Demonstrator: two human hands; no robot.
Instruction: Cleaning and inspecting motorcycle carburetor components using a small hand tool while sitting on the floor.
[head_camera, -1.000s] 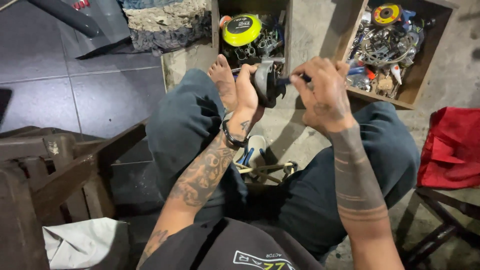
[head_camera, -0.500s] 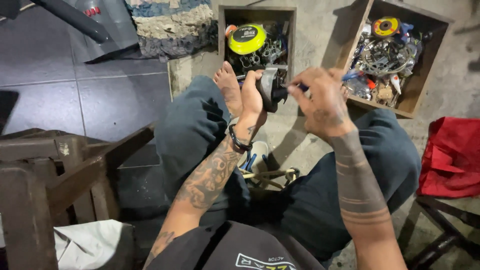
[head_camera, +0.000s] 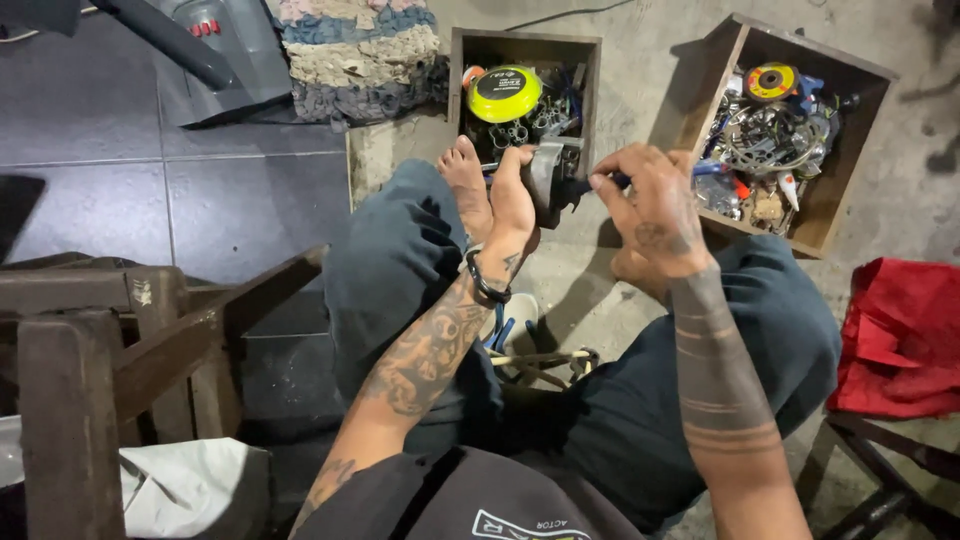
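I sit with my knees apart, looking down. My left hand (head_camera: 512, 195) grips a dark grey power tool body (head_camera: 550, 180) held up in front of me. My right hand (head_camera: 655, 205) is closed on a thin dark tool with a blue handle (head_camera: 612, 181), its tip against the right side of the power tool. A bare foot (head_camera: 466, 185) rests just left of my left hand. A black band sits on my left wrist.
Two open wooden boxes stand on the concrete floor: one (head_camera: 590, 70) with a yellow-green round tape case (head_camera: 503, 93), one (head_camera: 840, 190) at right full of metal parts. A red cloth (head_camera: 900, 335) lies right. A wooden chair frame (head_camera: 130, 350) stands left. A rug (head_camera: 350, 50) lies beyond.
The view has shifted slightly; both hands stay on the power tool, with my right hand working the thin tool at its side and moved a little lower.
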